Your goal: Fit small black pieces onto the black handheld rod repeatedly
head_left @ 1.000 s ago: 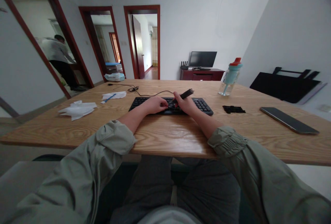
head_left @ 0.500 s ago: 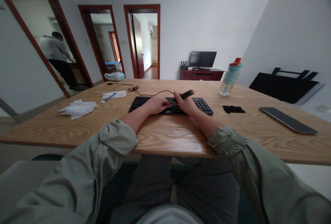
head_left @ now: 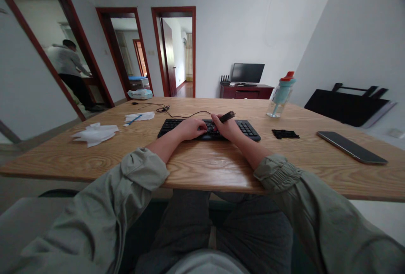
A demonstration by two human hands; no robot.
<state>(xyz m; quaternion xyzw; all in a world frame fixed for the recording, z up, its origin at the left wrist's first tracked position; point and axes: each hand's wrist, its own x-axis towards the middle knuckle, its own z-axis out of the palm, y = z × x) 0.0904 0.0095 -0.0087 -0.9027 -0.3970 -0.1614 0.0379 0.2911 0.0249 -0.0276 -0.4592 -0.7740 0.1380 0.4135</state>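
A black keyboard (head_left: 249, 129) lies on the wooden table in front of me, its middle partly covered by my hands. My right hand (head_left: 226, 127) is closed around a thick black stick-like tool (head_left: 228, 116). The tool's upper end points up and to the right, while its lower end is hidden near the keys. A bit of red shows beneath those fingers. On the left half of the keyboard rests my left hand (head_left: 191, 128), fingers curled in. Whatever may be between them is too small to make out. Some small black pieces (head_left: 285, 134) lie to the right of the keyboard.
White tissues (head_left: 95, 134) and a blue thin stick (head_left: 134, 119) on paper lie left. A cable (head_left: 163, 108) runs behind the keyboard. A water bottle (head_left: 281, 96) and a dark tablet-like slab (head_left: 351, 147) stand and lie right. Another person (head_left: 69, 63) bends in the left doorway.
The black tool in my right hand has tilted slightly, its upper end a little lower and further left. My left hand stays in place.
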